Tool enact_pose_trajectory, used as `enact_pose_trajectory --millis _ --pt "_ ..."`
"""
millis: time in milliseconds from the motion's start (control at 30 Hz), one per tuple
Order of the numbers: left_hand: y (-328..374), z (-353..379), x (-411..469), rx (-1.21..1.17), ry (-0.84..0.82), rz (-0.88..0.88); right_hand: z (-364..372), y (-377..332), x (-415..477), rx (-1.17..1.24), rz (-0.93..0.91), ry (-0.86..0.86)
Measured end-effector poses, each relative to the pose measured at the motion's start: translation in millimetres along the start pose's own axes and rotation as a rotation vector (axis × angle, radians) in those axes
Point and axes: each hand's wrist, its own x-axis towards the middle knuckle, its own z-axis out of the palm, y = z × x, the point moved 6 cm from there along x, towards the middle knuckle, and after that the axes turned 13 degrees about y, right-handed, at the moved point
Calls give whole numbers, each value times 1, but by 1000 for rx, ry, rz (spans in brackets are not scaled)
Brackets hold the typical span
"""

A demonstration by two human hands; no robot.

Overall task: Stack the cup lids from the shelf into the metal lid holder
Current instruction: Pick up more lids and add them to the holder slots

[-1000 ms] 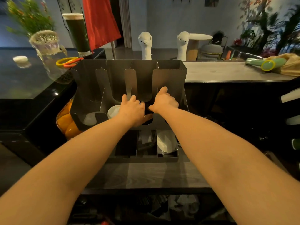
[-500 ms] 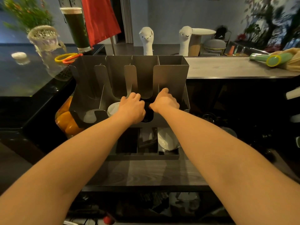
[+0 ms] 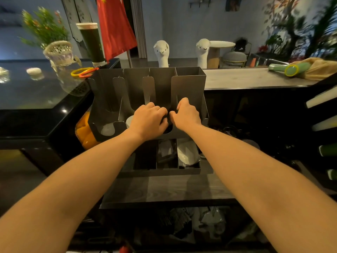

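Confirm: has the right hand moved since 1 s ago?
No. The right hand stays put against the metal lid holder: thumb still at the inner edge of its rightmost front panel.

I count 2 hands: left hand [image 3: 148,121], right hand [image 3: 186,114] | 1 metal lid holder [image 3: 189,84] | 2 alpaca figures [image 3: 161,52] [image 3: 202,50] | 1 red flag [image 3: 114,28]

Arms outstretched, left hand [image 3: 148,122] beside right hand [image 3: 186,115] — fingers [image 3: 159,109] curled
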Motion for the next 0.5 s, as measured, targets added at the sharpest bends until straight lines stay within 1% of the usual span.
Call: enact_pose_trajectory --millis 67,133,267,367,500 --pt "7 -6 -10 -63 -9 -59 -3 3 -16 26 -32 -42" --pt "15 -5 -23 -97 -58 -129 -4 12 -33 19 -28 -85" --pt "36 11 -54 -151 -195 -203 -6 49 -75 -114 15 -120" --pt "62 30 -73 -178 -303 -202 -6 88 -105 -217 88 -191" --pt "100 61 -84 -225 -430 -142 -11 133 -124 -292 156 -219"
